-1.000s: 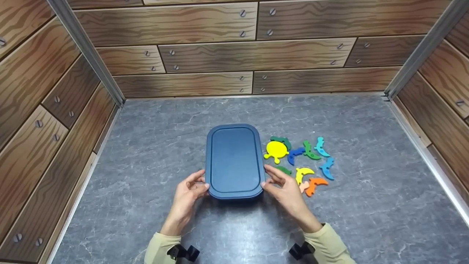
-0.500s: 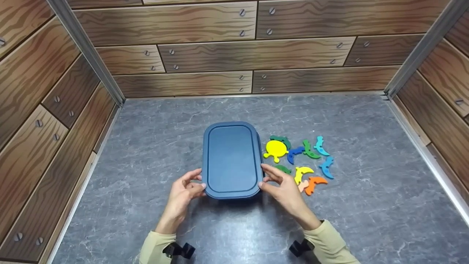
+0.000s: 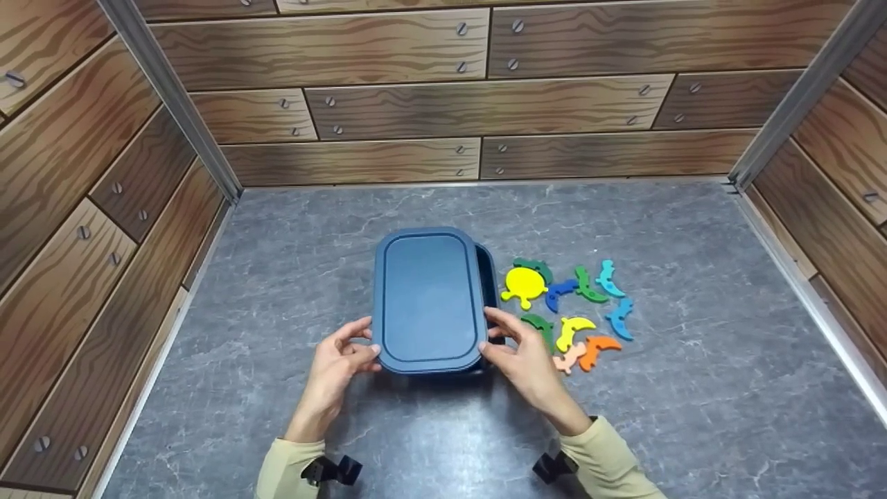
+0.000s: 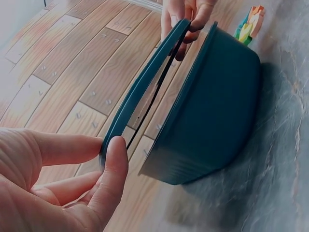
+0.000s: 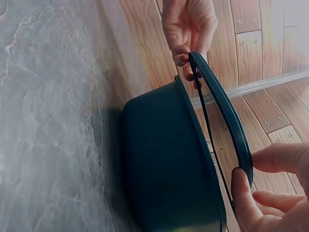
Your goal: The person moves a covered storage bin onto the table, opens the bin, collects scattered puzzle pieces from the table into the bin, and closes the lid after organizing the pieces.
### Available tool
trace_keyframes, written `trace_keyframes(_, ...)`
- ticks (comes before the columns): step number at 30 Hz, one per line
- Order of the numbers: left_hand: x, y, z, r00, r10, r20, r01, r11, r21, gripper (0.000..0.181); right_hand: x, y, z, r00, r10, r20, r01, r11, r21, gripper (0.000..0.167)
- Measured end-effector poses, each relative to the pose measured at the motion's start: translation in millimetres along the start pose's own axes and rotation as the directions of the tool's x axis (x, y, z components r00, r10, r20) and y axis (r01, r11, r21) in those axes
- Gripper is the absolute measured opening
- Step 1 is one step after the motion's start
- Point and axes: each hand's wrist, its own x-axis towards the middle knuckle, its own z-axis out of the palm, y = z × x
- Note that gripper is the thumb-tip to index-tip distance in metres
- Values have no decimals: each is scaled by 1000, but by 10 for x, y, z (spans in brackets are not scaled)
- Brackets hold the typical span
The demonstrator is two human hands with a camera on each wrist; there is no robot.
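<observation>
A blue rectangular lid [image 3: 431, 301] with rounded corners is held above a deep blue box [image 3: 489, 277]. Both wrist views show a gap between the lid and the rim of the box [image 4: 212, 106], which stands on the table. My left hand [image 3: 336, 364] pinches the lid's left edge near its front corner, between thumb and fingers. At the opposite edge my right hand [image 3: 528, 360] pinches the lid the same way. In the head view the lid sits shifted left, so the box's right rim shows; most of the box's inside is hidden.
Right of the box lie several flat colourful animal-shaped pieces, among them a yellow turtle shape [image 3: 524, 285], an orange piece [image 3: 597, 351] and a light blue piece [image 3: 608, 278]. The grey marbled table [image 3: 693, 333] is bounded by wood-patterned walls [image 3: 402, 111].
Both hands have lifted the lid off the box and carried it left. The box's right rim has come into view. The animal pieces lie where they were.
</observation>
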Motion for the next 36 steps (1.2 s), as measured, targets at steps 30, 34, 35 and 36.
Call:
trace_keyframes(30, -28, 89, -536, 996, 11, -89, -8, 1000, 25, 52, 71, -364, 482, 992, -23, 124, 17, 999, 46, 50)
trace_keyframes(34, -36, 95, -620, 995, 5, -96, -3, 1000, 24, 52, 112, -292, 569, 991, -15, 134, 7, 999, 54, 51)
trace_keyframes(35, -39, 96, -638, 995, 3, -96, 0, 1000, 23, 52, 126, -249, 592, 991, -14, 132, 6, 999, 54, 51)
trace_keyframes(36, -40, 97, -655, 996, 0, -95, 2, 1000, 23, 52, 140, -206, 612, 991, -13, 130, 6, 999, 50, 52)
